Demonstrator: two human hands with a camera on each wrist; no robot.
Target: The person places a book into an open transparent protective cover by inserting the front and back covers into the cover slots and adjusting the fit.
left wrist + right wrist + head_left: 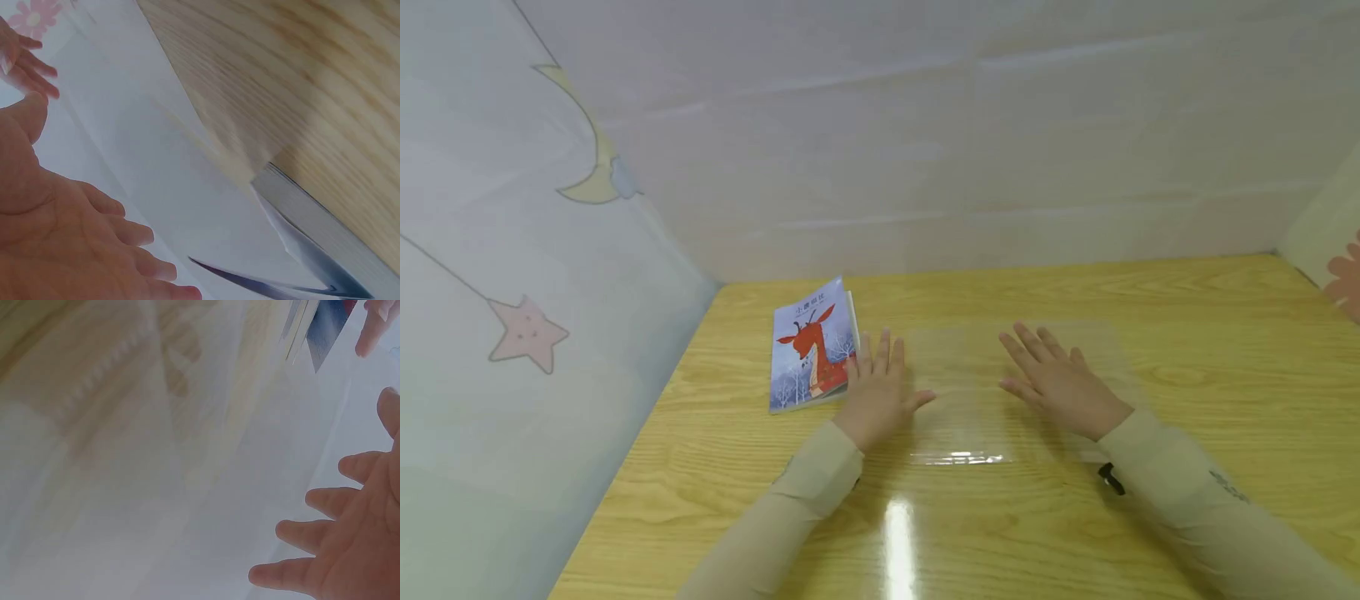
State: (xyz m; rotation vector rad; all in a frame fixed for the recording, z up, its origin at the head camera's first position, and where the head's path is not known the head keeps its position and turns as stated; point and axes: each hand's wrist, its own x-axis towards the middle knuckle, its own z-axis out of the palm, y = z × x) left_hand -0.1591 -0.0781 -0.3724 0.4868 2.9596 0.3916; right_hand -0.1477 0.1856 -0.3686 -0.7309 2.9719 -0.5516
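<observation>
A clear plastic sheet or sleeve (958, 417) lies on the wooden table, its lower edge shining. Over its left side, beside the book (808, 350), is my left hand (876, 400), fingers spread and straight. My right hand (1063, 387) is over the sheet's right part, fingers also spread. Neither hand grips anything. The left wrist view shows my left palm (69, 244) near the book's page edges (319, 219), its cover lifted a little. In the right wrist view my right palm (356, 531) faces the camera above the transparent plastic (125, 487). Whether the hands touch the plastic, I cannot tell.
The book with a red deer on its cover lies left of the sheet. A pale wall covering (962, 167) rises behind the table (1225, 350), and another with a moon and a pink star (527, 333) hangs on the left.
</observation>
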